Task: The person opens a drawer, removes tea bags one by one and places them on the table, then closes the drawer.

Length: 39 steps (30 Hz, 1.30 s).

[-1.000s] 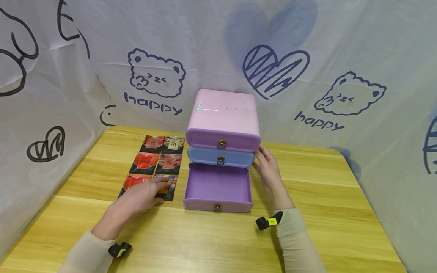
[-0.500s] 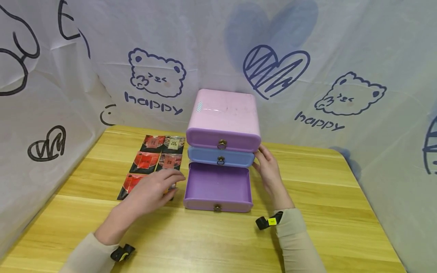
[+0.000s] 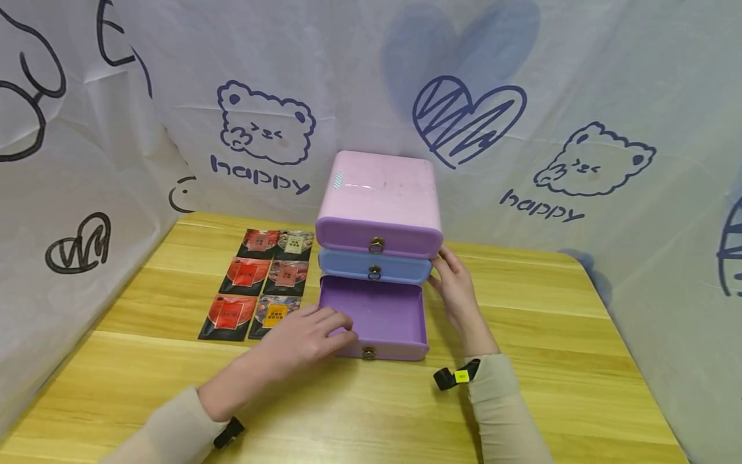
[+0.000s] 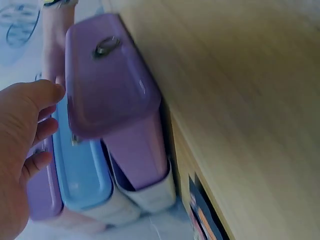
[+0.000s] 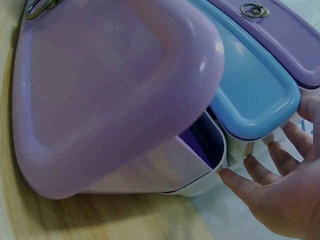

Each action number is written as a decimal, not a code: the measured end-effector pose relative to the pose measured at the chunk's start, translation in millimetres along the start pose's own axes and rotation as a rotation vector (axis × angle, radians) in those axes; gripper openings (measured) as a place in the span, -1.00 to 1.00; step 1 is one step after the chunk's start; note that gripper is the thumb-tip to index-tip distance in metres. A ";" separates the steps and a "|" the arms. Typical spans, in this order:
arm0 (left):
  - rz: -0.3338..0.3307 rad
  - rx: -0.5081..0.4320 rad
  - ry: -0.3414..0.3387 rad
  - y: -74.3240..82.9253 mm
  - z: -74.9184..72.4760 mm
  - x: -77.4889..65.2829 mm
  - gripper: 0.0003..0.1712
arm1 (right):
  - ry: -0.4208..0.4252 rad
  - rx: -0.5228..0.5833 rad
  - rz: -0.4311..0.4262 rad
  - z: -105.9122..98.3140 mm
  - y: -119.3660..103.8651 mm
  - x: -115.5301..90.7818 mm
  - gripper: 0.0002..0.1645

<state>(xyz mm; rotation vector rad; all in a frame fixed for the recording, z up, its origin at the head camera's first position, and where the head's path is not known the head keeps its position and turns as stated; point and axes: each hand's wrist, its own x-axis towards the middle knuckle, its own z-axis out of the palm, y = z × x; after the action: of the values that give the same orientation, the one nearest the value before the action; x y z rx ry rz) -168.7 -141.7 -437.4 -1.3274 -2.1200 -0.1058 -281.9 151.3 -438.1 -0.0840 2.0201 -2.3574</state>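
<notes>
A small drawer cabinet [image 3: 385, 183] with a pink top stands on the table, its purple bottom drawer [image 3: 394, 316] pulled out with nothing inside. Above it are a blue drawer [image 3: 342, 265] and a purple top drawer [image 3: 342, 233], both pushed in, each with a ring pull. My left hand [image 3: 307, 335] hovers over the left front corner of the pulled-out drawer, fingers loosely bent and holding nothing. My right hand [image 3: 456, 290] rests against the cabinet's right side; in the right wrist view its extended fingers [image 5: 260, 172] touch the casing beside the blue drawer.
Several flat black-and-red packets lie in two columns left of the cabinet, among them a red-labelled packet [image 3: 228, 316] and an orange-labelled packet [image 3: 272, 314]. A printed cloth [image 3: 371, 77] hangs behind the wooden table [image 3: 545, 322].
My left hand has lifted off the orange-labelled packet and moved right to the pulled-out drawer, uncovering the front packets. My right hand has stayed at the cabinet's side.
</notes>
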 end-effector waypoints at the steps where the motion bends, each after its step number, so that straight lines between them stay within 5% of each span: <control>1: 0.022 0.017 -0.011 2.1 1.5 2.0 -0.74 | 0.002 0.000 0.001 0.0 0.0 0.1 -0.44; 10: 0.251 0.212 -0.166 20.9 12.4 19.4 -0.68 | 0.003 -0.001 -0.001 -0.2 -0.6 -0.6 -0.44; 14: 0.304 0.234 -0.207 29.2 20.2 25.3 -0.72 | -0.002 -0.001 -0.003 -0.5 -0.4 -0.9 -0.45; 25: 0.338 0.334 -0.299 45.3 40.6 29.1 -0.76 | -0.011 -0.003 -0.002 -1.6 0.4 -1.7 -0.44; 39: 0.300 0.406 -0.394 50.3 42.1 28.2 -0.73 | -0.016 -0.010 -0.004 -1.9 0.4 -0.9 -0.43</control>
<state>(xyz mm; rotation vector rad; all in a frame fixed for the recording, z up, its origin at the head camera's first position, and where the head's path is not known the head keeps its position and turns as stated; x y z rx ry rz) -154.7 -79.0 -468.4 -1.4759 -2.0648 0.7255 -281.2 153.2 -438.8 -0.1063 2.0264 -2.3418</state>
